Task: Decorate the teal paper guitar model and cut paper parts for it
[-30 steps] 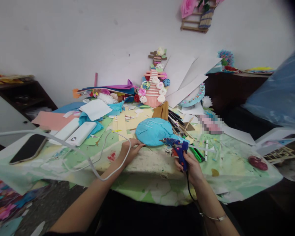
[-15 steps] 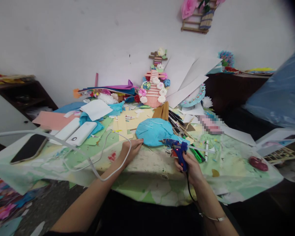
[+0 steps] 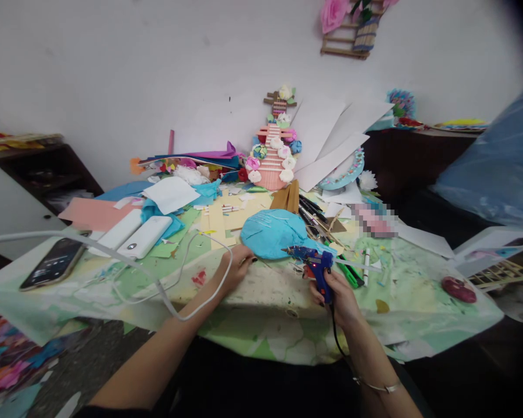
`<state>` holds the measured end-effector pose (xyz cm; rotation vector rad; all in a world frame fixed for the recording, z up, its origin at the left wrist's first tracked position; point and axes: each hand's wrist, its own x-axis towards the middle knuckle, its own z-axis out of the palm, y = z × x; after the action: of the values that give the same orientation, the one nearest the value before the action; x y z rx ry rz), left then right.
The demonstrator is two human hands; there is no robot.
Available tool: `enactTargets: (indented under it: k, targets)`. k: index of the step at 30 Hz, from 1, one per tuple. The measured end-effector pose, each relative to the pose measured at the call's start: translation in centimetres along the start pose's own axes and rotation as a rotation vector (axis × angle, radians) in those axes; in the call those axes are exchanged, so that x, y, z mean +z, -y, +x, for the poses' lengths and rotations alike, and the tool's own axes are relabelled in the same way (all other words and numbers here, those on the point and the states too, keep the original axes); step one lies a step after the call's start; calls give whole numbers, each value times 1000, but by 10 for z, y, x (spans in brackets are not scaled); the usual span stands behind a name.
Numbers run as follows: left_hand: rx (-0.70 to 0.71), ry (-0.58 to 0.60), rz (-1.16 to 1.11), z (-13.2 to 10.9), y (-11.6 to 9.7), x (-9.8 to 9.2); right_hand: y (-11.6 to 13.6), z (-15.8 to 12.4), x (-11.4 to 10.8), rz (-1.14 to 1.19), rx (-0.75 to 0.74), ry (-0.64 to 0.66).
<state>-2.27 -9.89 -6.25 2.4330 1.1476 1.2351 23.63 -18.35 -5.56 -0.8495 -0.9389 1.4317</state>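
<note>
My right hand [image 3: 340, 293] grips a blue hot glue gun [image 3: 319, 268], with a clear glue stick out of its back and a small red light on its side. Its nozzle points left, at the lower right edge of a light blue paper-covered disc [image 3: 272, 233]. Pale strips or lines lie across the top of that disc. Close to its lower left edge, my left hand [image 3: 234, 268] rests over the table with its fingers curled together; whether something small is between them is hidden. A black cord runs down from the glue gun's handle.
Black pens [image 3: 314, 213] and green markers [image 3: 351, 273] lie right of the disc. A white cable [image 3: 157, 284] loops past my left forearm, near a phone [image 3: 54, 261] and a white power bank [image 3: 144, 237]. Behind stands a pink stick craft with paper flowers [image 3: 273, 168].
My left hand's fingers have drawn in and curled, a little away from the disc's edge. The phone's screen has lit up. My right hand and the glue gun stay nearly still.
</note>
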Motion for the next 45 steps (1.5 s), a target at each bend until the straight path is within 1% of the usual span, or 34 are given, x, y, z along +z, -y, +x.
enactTargets:
  k: [3, 7, 10, 15, 17, 20, 22, 24, 29, 34, 39, 45]
  targets:
    - [50, 41, 18, -1, 2, 1, 0, 0, 1, 14, -8, -6]
    - [87, 24, 87, -1, 2, 3, 1, -1, 4, 15, -17, -11]
    - [127, 43, 152, 0, 0, 6, 3, -2, 5, 20, -16, -9]
    - [73, 43, 204, 9, 2, 13, 3, -2, 5, 20, -11, -11]
    - [46, 102, 256, 17, 5, 14, 3, -1, 5, 7, -16, -22]
    - [8, 240, 323, 31, 12, 14, 4, -2, 6, -6, -12, -32]
    - [-22, 328, 325, 39, 15, 14, 5, -3, 7, -4, 1, -27]
    - [-58, 382, 304, 44, 16, 13, 5, -3, 7, -1, 4, -26]
    - [-128, 385, 248, 46, 14, 15, 4, -4, 6, -18, -9, -26]
    - [-201, 414, 221, 49, 10, 16, 3, -4, 6, -16, -29, -39]
    - [-250, 403, 183, 51, 8, 16, 3, -5, 6, 10, -32, -42]
    - [-233, 394, 155, 50, 11, 15, 2, -5, 5, -17, -34, -57]
